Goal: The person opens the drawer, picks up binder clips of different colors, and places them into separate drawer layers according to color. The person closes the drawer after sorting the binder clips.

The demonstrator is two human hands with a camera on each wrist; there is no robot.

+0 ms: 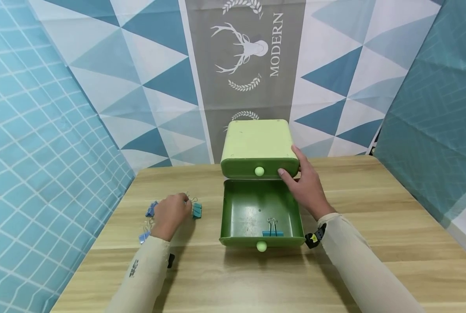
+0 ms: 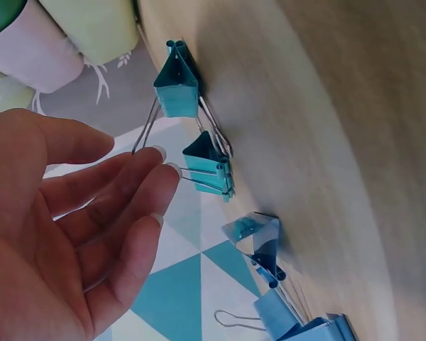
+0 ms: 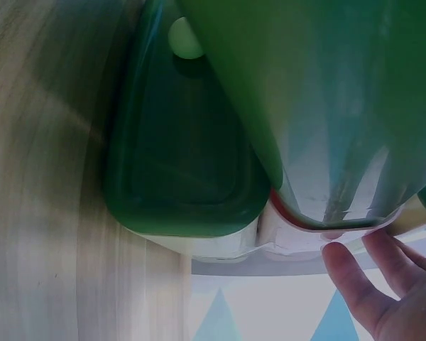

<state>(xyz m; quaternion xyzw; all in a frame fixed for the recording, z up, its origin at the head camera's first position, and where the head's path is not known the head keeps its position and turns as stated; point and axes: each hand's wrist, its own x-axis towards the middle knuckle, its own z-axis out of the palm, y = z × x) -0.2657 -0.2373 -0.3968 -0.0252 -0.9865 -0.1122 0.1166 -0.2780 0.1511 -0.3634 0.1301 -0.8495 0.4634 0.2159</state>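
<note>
My left hand (image 1: 172,215) is over the table's left part, fingers loosely bent and the thumb apart from them. Its fingertips are right at the wire handles of two teal binder clips (image 2: 177,92). A dark blue binder clip (image 1: 151,209) and a lighter blue binder clip (image 1: 144,237) lie close by. My right hand (image 1: 309,187) rests against the right side of a green drawer box (image 1: 260,139), thumb on the upper drawer front. Below that front, a green drawer (image 1: 240,213) is pulled out, with a blue binder clip (image 1: 273,233) inside near its front wall.
Another drawer front (image 3: 188,142) with a round knob (image 3: 186,38) sits beneath the pulled-out one and is closed. The wooden table (image 1: 373,226) meets a patterned cloth backdrop (image 1: 248,52) behind the box. Blue cloth walls (image 1: 29,130) stand at both sides.
</note>
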